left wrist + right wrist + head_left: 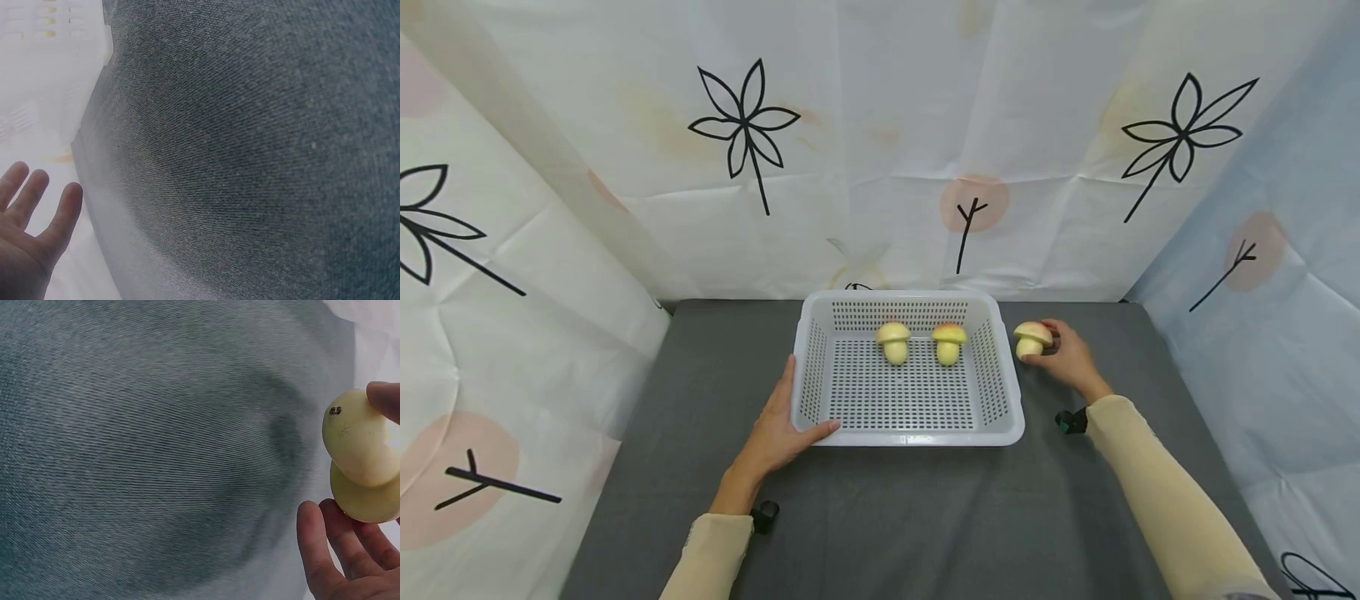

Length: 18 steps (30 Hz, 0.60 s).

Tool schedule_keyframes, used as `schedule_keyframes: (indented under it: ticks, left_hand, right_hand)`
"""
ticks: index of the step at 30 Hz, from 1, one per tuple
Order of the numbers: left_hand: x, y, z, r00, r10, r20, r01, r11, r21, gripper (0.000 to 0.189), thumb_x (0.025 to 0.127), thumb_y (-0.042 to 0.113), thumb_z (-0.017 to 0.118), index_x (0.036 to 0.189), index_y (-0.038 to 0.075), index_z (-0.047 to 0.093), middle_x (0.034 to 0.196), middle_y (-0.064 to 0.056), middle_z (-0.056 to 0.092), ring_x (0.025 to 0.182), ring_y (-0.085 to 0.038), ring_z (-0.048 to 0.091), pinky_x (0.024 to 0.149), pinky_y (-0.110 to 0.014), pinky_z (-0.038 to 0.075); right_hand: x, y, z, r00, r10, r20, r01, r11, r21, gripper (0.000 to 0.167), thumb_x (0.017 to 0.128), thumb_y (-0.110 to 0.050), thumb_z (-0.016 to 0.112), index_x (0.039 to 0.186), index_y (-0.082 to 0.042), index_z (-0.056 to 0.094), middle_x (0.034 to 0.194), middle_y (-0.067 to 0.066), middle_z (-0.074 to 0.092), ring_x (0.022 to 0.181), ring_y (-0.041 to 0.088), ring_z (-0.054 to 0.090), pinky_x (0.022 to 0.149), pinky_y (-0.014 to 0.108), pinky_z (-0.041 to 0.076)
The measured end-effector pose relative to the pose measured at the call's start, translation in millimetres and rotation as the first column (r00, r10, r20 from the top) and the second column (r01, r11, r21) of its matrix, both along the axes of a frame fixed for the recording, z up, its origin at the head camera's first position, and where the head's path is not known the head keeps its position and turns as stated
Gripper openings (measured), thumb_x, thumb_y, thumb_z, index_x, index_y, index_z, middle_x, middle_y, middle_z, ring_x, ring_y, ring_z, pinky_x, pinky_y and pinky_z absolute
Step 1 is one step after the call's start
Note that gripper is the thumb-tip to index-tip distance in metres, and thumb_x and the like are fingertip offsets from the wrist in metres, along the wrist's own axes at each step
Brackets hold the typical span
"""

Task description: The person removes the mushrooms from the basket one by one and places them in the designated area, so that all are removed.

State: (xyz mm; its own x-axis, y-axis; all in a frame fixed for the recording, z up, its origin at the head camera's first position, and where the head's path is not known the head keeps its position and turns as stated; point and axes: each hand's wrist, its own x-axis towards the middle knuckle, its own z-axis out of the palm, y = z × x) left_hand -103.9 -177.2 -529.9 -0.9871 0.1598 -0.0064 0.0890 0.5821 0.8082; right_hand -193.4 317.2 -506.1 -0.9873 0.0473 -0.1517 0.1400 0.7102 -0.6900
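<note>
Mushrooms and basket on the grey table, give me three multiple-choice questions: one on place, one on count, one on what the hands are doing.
1. Where is the mushroom that the right hand holds?
A. Inside the basket
B. On the table, right of the basket
C. On the left edge of the table

2. How many mushrooms are inside the basket?
A. Two
B. Three
C. None

3. What is the left hand doing?
A. Lifting a mushroom
B. Resting in a fist away from the basket
C. Resting against the basket's near left corner

Answers:
1 B, the held mushroom sits outside the basket's right wall, on the table.
2 A, the left mushroom and the red-tinged mushroom stand side by side near the far wall.
3 C, its fingers lie straight along the left wall and the thumb on the front rim.
</note>
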Motion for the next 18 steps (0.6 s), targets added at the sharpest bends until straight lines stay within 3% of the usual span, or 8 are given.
schedule_keyframes:
  ticks: [9, 18]
  left_hand:
    - [-0.4, -0.2, -0.1, 1.000, -0.006, -0.007, 0.007, 1.000, 0.008, 0.126, 0.076, 0.059, 0.083, 0.162, 0.038, -0.007, 0.169, -0.002, 0.010, 0.151, -0.034, 0.021, 0.110, -0.067, 0.027]
    - [0.1, 0.8, 2.3, 1.000, -0.003, -0.003, 0.003, 1.000, 0.009, 0.127, 0.076, 0.059, 0.083, 0.163, 0.035, -0.006, 0.169, -0.004, 0.010, 0.151, -0.036, 0.021, 0.110, -0.067, 0.026]
  right_hand:
    - [-1.4, -1, -14.4, 1.000, -0.005, 0.001, 0.005, 1.000, 0.019, 0.086, 0.088, -0.014, 0.080, 0.152, 0.010, 0.029, 0.146, 0.037, 0.040, 0.130, 0.050, 0.042, 0.106, 0.061, 0.033]
    - [-0.5, -1, -18.2, 1.000, -0.012, -0.028, 0.013, 0.999, 0.037, 0.085, 0.087, -0.014, 0.080, 0.151, 0.010, 0.030, 0.145, 0.038, 0.040, 0.131, 0.051, 0.041, 0.106, 0.062, 0.032]
